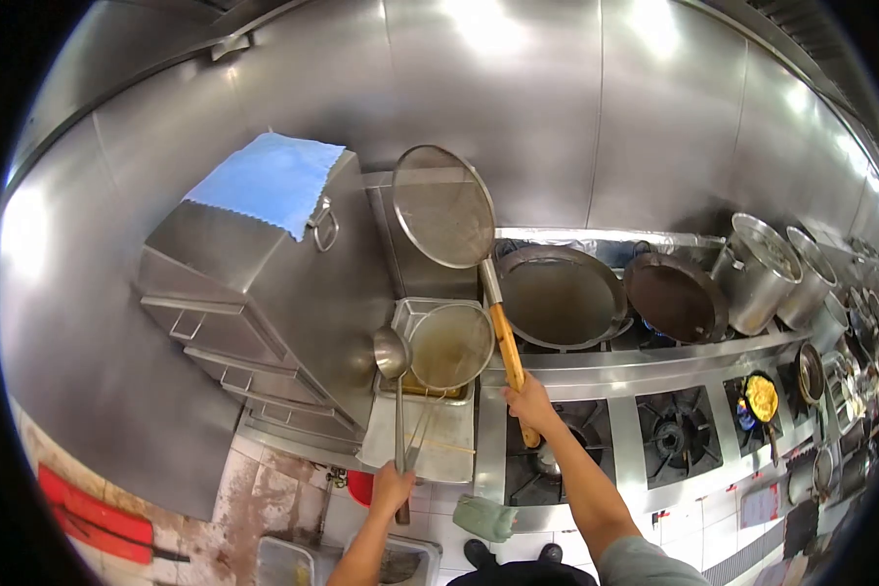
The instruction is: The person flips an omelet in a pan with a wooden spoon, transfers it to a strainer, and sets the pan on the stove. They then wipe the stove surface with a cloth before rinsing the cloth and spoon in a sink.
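Observation:
My right hand (529, 398) is closed round the wooden handle of a large round mesh strainer (444, 207), which is raised against the steel wall. Closed too, my left hand (394, 485) holds the handle of a steel ladle (392, 353); metal tongs (419, 430) also run up from that hand. Between the two tools, a round mesh sieve (451, 347) lies over a rectangular metal container (407, 311). A metal tray (379, 441) sits below it.
Two large woks (560, 298) (676, 299) stand at the back, with tall pots (764, 273) to their right. A small pan holds yellow food (761, 398) on the right burner. A steel cabinet (313, 303) with a blue cloth (267, 181) stands left.

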`<state>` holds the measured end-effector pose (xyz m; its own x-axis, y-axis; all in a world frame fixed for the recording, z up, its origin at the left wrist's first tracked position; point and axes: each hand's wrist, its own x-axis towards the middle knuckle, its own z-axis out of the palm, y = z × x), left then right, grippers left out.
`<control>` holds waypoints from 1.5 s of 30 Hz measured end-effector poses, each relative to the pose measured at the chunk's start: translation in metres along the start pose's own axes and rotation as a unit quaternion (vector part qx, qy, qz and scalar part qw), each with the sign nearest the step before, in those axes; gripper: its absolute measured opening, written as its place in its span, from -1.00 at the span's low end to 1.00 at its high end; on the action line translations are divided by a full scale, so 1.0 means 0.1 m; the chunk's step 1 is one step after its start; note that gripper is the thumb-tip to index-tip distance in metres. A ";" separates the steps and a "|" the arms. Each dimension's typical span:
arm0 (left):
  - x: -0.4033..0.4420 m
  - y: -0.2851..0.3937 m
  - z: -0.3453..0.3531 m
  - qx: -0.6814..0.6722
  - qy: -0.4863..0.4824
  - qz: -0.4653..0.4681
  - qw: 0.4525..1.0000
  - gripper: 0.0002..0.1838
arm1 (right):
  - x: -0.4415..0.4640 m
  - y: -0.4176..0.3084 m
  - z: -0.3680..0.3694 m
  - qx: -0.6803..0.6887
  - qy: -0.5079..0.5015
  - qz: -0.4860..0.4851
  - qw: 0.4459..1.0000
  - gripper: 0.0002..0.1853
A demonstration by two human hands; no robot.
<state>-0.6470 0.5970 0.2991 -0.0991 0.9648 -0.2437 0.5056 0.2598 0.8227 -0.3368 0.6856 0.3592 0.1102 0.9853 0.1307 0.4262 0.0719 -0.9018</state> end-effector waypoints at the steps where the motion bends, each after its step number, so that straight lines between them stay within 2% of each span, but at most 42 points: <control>1: 0.12 -0.08 0.09 0.056 0.033 0.025 0.998 -0.74 | -0.08 -0.15 -0.07 0.069 -0.021 0.034 0.997 -0.75; 2: 0.15 0.07 0.14 0.084 0.063 0.050 0.993 -0.73 | -0.15 -0.29 -0.14 0.136 -0.044 0.068 0.987 -0.79; 3: 0.22 0.24 0.20 0.113 0.093 0.072 0.987 -0.72 | -0.24 -0.39 -0.18 0.133 -0.056 0.060 0.988 -0.79; 5: 0.45 0.34 0.38 0.141 0.154 0.076 0.975 -0.69 | -0.47 -0.52 -0.24 0.284 -0.110 0.115 0.946 -0.81; 6: 0.62 0.34 0.43 0.157 0.119 0.036 0.980 -0.51 | -0.59 -0.58 -0.30 0.280 -0.128 0.115 0.945 -0.81; 7: 0.93 0.04 0.57 0.184 0.152 0.070 0.969 -0.34 | -0.72 -0.61 -0.35 0.339 -0.152 0.139 0.918 -0.80; 8: 1.08 -0.02 0.60 0.131 0.136 0.060 0.980 -0.16 | -0.87 -0.64 -0.39 0.392 -0.182 0.167 0.886 -0.79; 9: 1.08 0.07 0.59 0.150 0.135 -0.001 0.979 -0.07 | -1.01 -0.67 -0.43 0.389 -0.171 0.174 0.889 -0.79; 10: 0.90 0.26 0.49 0.115 0.118 -0.056 0.985 -0.01 | -1.11 -0.68 -0.51 0.437 -0.219 0.195 0.850 -0.79; 11: 0.78 0.16 0.46 0.169 0.147 0.033 0.974 -0.01 | -1.24 -0.68 -0.58 0.431 -0.231 0.198 0.850 -0.80; 12: 0.41 0.41 0.42 0.166 0.152 -0.033 0.974 -0.12 | -1.38 -0.69 -0.61 0.394 -0.213 0.205 0.870 -0.80; 13: 0.31 0.16 0.52 0.200 0.254 0.076 0.943 -0.17 | -1.52 -0.66 -0.67 0.408 -0.236 0.206 0.857 -0.80; 14: -0.30 0.54 0.40 0.218 0.252 0.022 0.943 -0.23 | -1.65 -0.54 -0.71 0.402 -0.238 0.213 0.858 -0.78; 15: -0.67 0.49 0.47 0.227 0.310 0.056 0.922 -0.27 | -1.76 -0.41 -0.75 0.387 -0.257 0.214 0.860 -0.78; 17: -1.39 0.12 0.69 0.165 0.330 0.105 0.924 -0.32 | -2.05 -0.37 -0.86 0.338 -0.276 0.208 0.875 -0.78; 18: -1.79 -0.11 0.86 0.152 0.316 0.075 0.933 -0.31 | -2.16 -0.30 -0.93 0.320 -0.299 0.202 0.876 -0.78; 19: -2.25 -0.46 1.02 0.109 0.242 0.044 0.963 -0.28 | -2.27 -0.20 -0.99 0.319 -0.311 0.197 0.873 -0.78; 21: -3.18 -0.95 1.34 0.044 0.182 -0.136 0.973 -0.22 | -2.51 -0.03 -1.04 0.309 -0.412 0.211 0.831 -0.77; 22: -3.63 -1.11 1.45 0.045 0.192 -0.180 0.964 -0.20 | -2.58 -0.08 -0.98 0.306 -0.421 0.209 0.828 -0.77; 23: -4.03 -1.18 1.53 0.024 0.196 -0.246 0.949 -0.21 | -2.67 -0.14 -0.90 0.291 -0.464 0.212 0.810 -0.77; 24: -4.37 -1.23 1.58 0.012 0.197 -0.259 0.946 -0.22 | -2.77 -0.22 -0.80 0.274 -0.504 0.214 0.790 -0.76; 26: -4.85 -1.31 1.68 -0.016 0.208 -0.286 0.935 -0.25 | -3.00 -0.42 -0.44 0.256 -0.514 0.177 0.799 -0.75; 29: -5.25 -1.21 1.62 -0.066 0.226 -0.275 0.932 -0.27 | -3.46 -0.61 0.24 0.207 -0.506 0.123 0.828 -0.73; 31: -5.42 -1.48 1.75 -0.100 0.264 -0.236 0.930 -0.29 | -3.87 -0.84 0.71 0.175 -0.460 0.029 0.870 -0.73; 32: -5.51 -1.54 1.77 -0.029 0.287 -0.183 0.940 -0.29 | -4.05 -0.89 1.00 0.180 -0.460 0.024 0.869 -0.73; 34: -5.74 -1.52 1.72 -0.131 0.273 -0.201 0.932 -0.30 | -4.43 -0.83 1.58 0.003 -0.356 -0.160 0.921 -0.66; 35: -5.89 -1.50 1.70 -0.170 0.265 -0.215 0.924 -0.31 | -4.61 -0.74 1.89 0.001 -0.355 -0.158 0.922 -0.66; 36: -6.03 -1.52 1.67 -0.207 0.256 -0.227 0.917 -0.31 | -4.76 -0.63 2.26 -0.057 -0.343 -0.175 0.921 -0.64; 37: -6.19 -1.60 1.73 -0.191 0.309 -0.195 0.911 -0.31 | -4.85 -0.54 2.61 -0.114 -0.329 -0.192 0.918 -0.61; 38: -6.34 -1.63 1.71 -0.236 0.299 -0.238 0.893 -0.29 | -4.90 -0.43 2.95 -0.113 -0.326 -0.194 0.918 -0.61; 40: -6.63 -1.74 1.73 -0.239 0.274 -0.293 0.884 -0.29 | -4.95 -0.31 3.37 -0.252 -0.357 -0.313 0.843 -0.58; 41: -6.72 -1.78 1.69 -0.236 0.266 -0.294 0.887 -0.29 | -4.98 -0.28 3.44 -0.253 -0.355 -0.306 0.846 -0.58; 43: -6.93 -1.75 1.62 -0.310 0.258 -0.317 0.859 -0.35 | -5.04 -0.31 3.30 -0.294 -0.340 -0.238 0.861 -0.63; 44: -6.91 -1.82 1.58 -0.309 0.243 -0.308 0.866 -0.35 | -5.01 -0.26 3.23 -0.302 -0.326 -0.230 0.866 -0.63; 45: -6.90 -1.86 1.58 -0.322 0.275 -0.292 0.858 -0.36 | -5.01 -0.14 3.04 -0.243 -0.354 -0.205 0.880 -0.66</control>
<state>-0.5376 -0.1238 0.2330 -0.6529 0.4900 -0.5776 -0.3278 0.5046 0.7987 -0.6706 0.2379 0.1812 -0.6551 0.7544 -0.0405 0.6528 0.5382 -0.5331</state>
